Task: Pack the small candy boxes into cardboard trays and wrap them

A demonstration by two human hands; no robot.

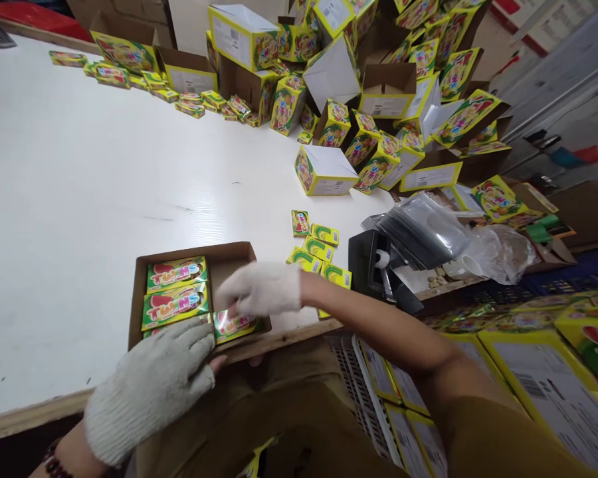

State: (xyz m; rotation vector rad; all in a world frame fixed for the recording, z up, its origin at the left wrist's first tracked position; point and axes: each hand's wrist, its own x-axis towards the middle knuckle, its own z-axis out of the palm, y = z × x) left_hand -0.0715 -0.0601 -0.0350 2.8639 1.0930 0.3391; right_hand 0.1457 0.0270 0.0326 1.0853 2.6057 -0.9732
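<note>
Lower left of centre, in brown cardboard tray [232, 260]: flat, glossy green-and-yellow packs [176, 307], likely light, slick, crushable; pinch by edges. Cannot tell closure of white-gloved left grip [152, 382] or blurred, white-gloved right grip [262, 289].

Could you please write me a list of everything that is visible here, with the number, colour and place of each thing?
Table: one, white, centre and left
Open carton: one, brown, at near edge
TWINS packs: at least four, green-yellow, in carton
Loose small packs: several, yellow-green, right of carton; more along far side
Larger boxes: many, yellow-green, far side and lower right
Tape dispenser, apparently: one, black, right edge
Plastic bags: stack, clear, beyond dispenser
Crate: one, whitish, below table
Red material: one patch, top left
Left hand: one, off-white glove, over packs
Right hand: one, white glove, blurred, over carton
</note>
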